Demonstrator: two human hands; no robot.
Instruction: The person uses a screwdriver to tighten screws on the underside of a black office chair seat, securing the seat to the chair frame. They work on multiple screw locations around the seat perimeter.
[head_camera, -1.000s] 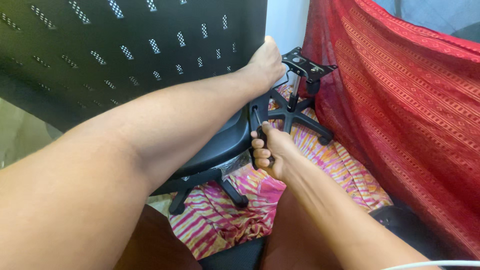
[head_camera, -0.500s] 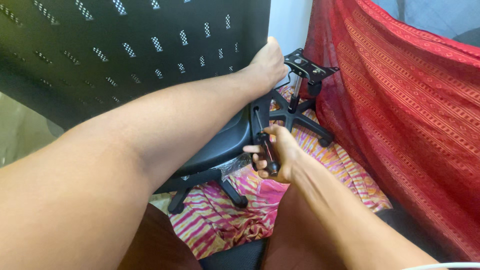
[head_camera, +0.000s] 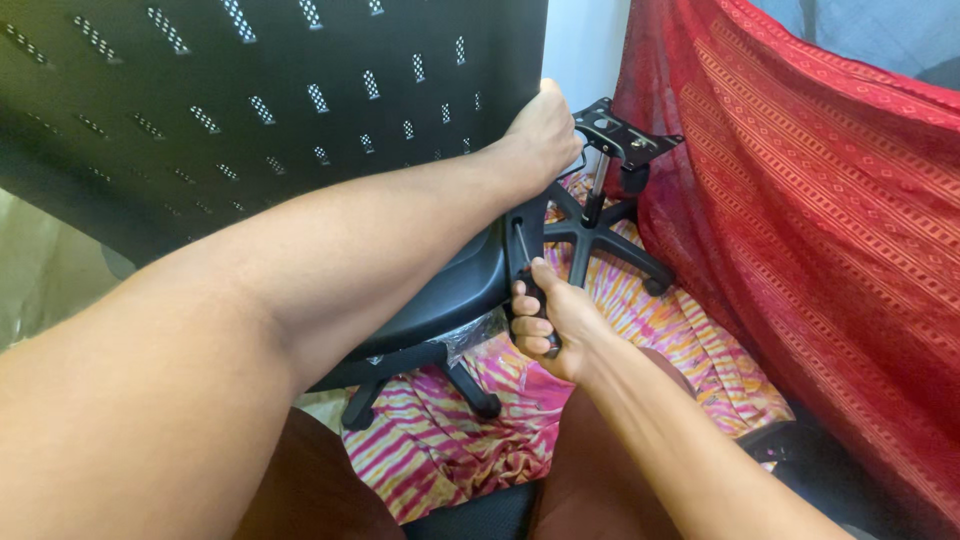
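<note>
A black perforated chair backrest stands upright at the upper left. My left hand grips its right edge near the top. Below it sits the black chair seat. My right hand is closed around the dark handle of a thin metal tool, whose shaft points up at the joint between backrest and seat. Behind the hands stands a black star-shaped chair base with a metal mounting plate on its column.
A red patterned cloth hangs along the right side. A pink and yellow striped cloth covers the floor under the chair parts. A black armrest piece lies under the seat. My knees are at the bottom.
My right hand has shifted a little and turned on the tool handle beside the seat. My left hand stays on the backrest edge.
</note>
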